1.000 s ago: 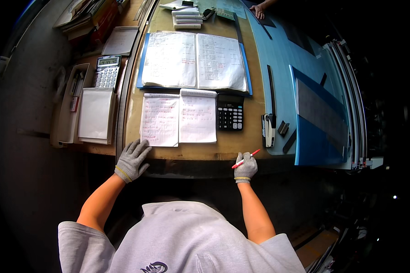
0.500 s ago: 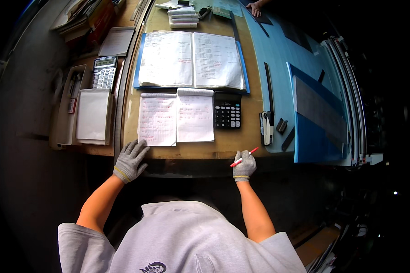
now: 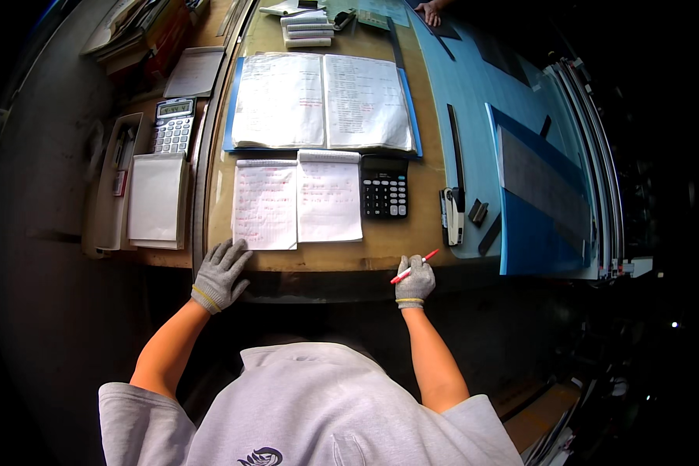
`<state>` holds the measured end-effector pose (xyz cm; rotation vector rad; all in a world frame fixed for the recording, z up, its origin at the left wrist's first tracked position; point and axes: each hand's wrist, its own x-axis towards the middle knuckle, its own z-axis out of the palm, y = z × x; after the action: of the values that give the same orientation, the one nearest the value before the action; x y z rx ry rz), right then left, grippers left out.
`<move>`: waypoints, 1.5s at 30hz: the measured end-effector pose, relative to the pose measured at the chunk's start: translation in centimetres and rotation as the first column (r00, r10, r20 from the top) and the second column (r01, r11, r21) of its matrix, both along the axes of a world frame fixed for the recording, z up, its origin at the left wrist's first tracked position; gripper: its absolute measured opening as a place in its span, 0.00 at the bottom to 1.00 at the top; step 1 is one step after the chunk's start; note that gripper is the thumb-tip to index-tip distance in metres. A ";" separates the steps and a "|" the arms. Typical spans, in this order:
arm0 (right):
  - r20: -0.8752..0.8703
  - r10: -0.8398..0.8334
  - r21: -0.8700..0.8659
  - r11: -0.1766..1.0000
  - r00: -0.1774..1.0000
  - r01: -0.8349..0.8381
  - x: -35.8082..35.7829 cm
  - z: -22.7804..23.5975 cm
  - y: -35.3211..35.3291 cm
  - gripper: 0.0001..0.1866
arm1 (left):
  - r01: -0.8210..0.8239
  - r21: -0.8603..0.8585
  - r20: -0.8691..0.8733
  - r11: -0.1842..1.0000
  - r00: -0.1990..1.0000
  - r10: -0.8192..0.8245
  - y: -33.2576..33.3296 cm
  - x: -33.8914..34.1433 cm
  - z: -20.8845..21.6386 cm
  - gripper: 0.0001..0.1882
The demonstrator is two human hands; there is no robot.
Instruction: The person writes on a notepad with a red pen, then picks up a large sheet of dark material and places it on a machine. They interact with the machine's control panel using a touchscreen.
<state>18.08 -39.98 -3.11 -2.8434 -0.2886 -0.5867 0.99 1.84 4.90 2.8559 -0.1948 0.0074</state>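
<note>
Tray (image 3: 98, 210), left: long, narrow, pale-walled; holds pens (image 3: 122, 149) and a small red-and-white item. Paper stack (image 3: 156, 198), smooth white, just beside it.
Left hand (image 3: 220, 276): grey knit glove, yellow cuff band; fingers spread, gripping nothing, at left notepad's (image 3: 265, 203) lower corner; contact cannot be told.
Right hand (image 3: 416, 281): same glove, fingers closed around a slim red-and-white pen (image 3: 429, 256), tilted, at the tan table's (image 3: 326, 259) near edge. Right notepad (image 3: 329, 198): red handwriting, beside black calculator (image 3: 385, 188).
</note>
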 end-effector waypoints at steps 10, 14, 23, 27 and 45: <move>-0.002 0.014 0.013 1.000 1.000 -0.014 0.0 0.1 -0.1 0.14 | -0.010 0.002 -0.013 1.000 1.000 0.010 -0.2 -0.1 -0.2 0.36; -0.022 -0.001 -0.003 1.000 1.000 0.001 -0.1 0.0 -0.2 0.14 | -0.006 0.001 -0.014 1.000 1.000 0.006 -0.2 -0.1 -0.4 0.36; -0.014 -0.019 -0.034 0.999 1.000 0.018 0.1 0.2 0.0 0.12 | 0.001 0.013 -0.010 1.000 1.000 -0.001 -0.3 0.0 -0.4 0.37; -0.033 -0.034 -0.010 0.999 0.999 0.034 0.1 -0.1 -0.2 0.11 | 0.009 0.004 -0.013 1.000 1.000 -0.009 -0.2 0.2 -0.4 0.38; -0.228 0.028 -0.162 0.985 0.973 -0.066 0.9 1.2 -0.2 0.26 | 0.000 -0.017 -0.016 1.000 1.000 0.000 -0.1 0.2 -0.4 0.38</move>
<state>18.98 -40.15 -1.89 -3.0196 -0.3809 -0.2356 1.23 1.74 4.52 2.8381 -0.1907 -0.0137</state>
